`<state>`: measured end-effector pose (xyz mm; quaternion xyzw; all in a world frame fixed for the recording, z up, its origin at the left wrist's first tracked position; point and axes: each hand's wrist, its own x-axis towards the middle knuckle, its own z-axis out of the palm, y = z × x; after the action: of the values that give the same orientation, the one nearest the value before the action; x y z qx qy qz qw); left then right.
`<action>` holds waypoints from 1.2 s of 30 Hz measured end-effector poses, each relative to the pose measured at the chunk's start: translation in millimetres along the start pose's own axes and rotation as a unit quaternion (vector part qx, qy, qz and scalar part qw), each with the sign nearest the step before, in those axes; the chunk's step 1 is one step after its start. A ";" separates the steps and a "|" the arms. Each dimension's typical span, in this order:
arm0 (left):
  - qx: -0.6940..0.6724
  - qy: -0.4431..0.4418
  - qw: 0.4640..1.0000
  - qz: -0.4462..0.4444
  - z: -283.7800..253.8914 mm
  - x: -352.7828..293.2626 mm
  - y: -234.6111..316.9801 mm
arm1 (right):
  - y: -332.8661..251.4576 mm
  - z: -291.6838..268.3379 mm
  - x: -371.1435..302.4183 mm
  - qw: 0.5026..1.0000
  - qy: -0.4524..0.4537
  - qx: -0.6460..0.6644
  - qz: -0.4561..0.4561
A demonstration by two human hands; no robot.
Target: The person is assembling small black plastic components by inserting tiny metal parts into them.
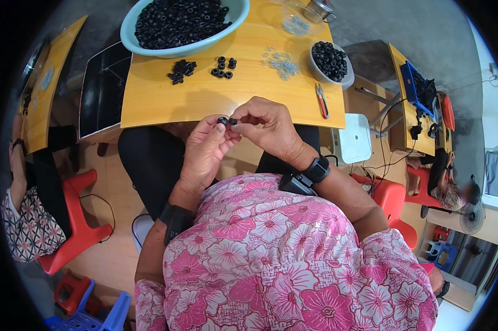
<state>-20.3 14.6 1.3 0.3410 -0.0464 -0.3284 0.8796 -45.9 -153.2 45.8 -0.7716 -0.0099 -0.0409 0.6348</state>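
Observation:
My left hand point(203, 146) pinches a small black ring-shaped part point(222, 120) between thumb and fingers, just off the table's near edge. Touching or nearly touching it is a second small black piece point(233, 122), pinched by my right hand point(268, 126). On the yellow table point(166, 105) beyond my hands lie a heap of small black pieces point(181, 71) and a little group of black rings point(221, 73). Farther right, small clear pieces point(282, 64) are scattered. Red-handled snips point(321, 102) lie near the right edge.
A large light-blue basin point(128, 41) full of black rings stands at the back left. At the right are a white bowl point(348, 79) of black parts, a clear container point(293, 14) and a metal cup point(320, 8). A white stool point(355, 138) stands beside the table. People sit on both sides.

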 end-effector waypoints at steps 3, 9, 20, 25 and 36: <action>-0.027 -0.008 1.000 -0.007 3.4 -1.7 0.9 | 0.9 0.9 -0.1 1.000 0.006 -0.003 -0.009; -0.039 -0.001 0.999 -0.004 1.5 4.7 -2.1 | 1.7 -2.0 5.9 0.995 0.005 -0.088 -0.036; 0.035 0.049 0.997 0.041 -0.7 9.7 -3.1 | -0.7 -0.2 7.0 0.976 -0.004 -0.192 -0.099; 0.068 0.065 0.993 0.071 -0.6 9.5 -2.7 | -2.8 0.5 7.7 0.963 -0.008 -0.234 -0.131; 0.060 0.075 0.993 0.068 1.4 3.1 -2.4 | -4.6 2.4 0.9 0.984 -0.008 -0.155 -0.089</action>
<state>-19.6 10.7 0.4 0.4134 -0.0230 -0.2378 0.8786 -45.1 -149.9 49.9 -0.8570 -0.0770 -0.0922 0.5010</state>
